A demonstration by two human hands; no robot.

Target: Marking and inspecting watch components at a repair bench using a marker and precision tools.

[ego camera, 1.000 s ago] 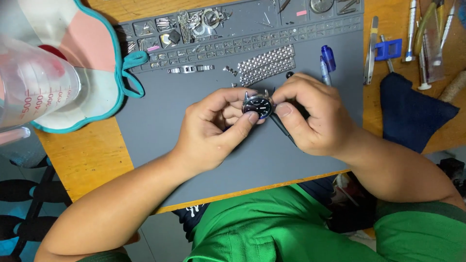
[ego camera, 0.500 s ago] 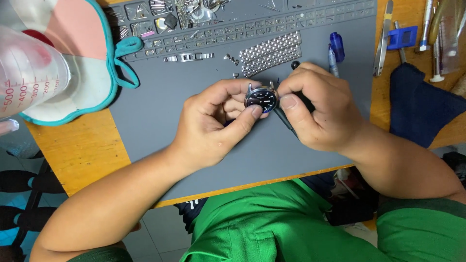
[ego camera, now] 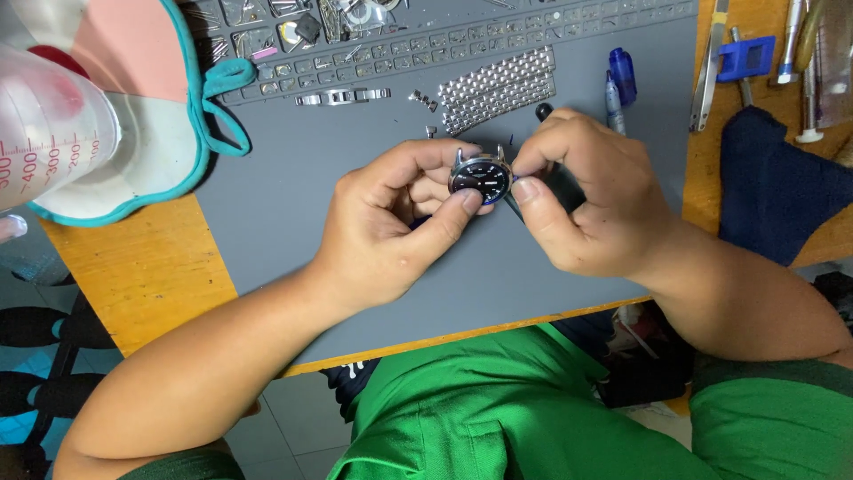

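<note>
Head view — metal bracelet (ego camera: 498, 89), blue pen (ego camera: 619, 78) behind watch (ego camera: 480, 176)

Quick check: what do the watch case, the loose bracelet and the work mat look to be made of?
Watch case: polished metal, probably steel, with bright silvery lugs. Loose bracelet: the same silvery metal, small links catching light. Work mat: matte grey, likely silicone or rubber, with moulded compartments along its far edge and no glare.

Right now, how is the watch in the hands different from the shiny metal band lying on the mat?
The watch head is round with a dark face; the metal band is a long, flat strip of silver links. The watch head is held up between the left hand and right hand; the metal band lies untouched on the grey mat. Both have shiny silver metal.
</note>
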